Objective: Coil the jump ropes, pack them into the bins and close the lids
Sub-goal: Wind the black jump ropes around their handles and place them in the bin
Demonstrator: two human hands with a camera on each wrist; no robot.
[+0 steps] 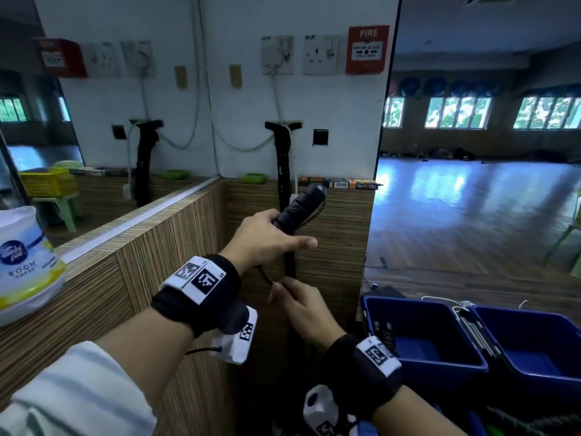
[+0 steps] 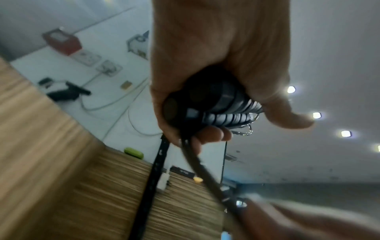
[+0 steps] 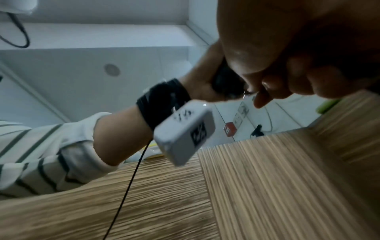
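The left hand (image 1: 267,237) wraps its grip round 2 black jump-rope handles (image 2: 216,104), index finger straight. Below it the right hand (image 1: 301,306) pinches the rope cord (image 2: 205,172). Only the head view shows 2 open blue bins (image 1: 440,338) low right.

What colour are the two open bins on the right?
Dark blue, both bins, clearest in the head view.
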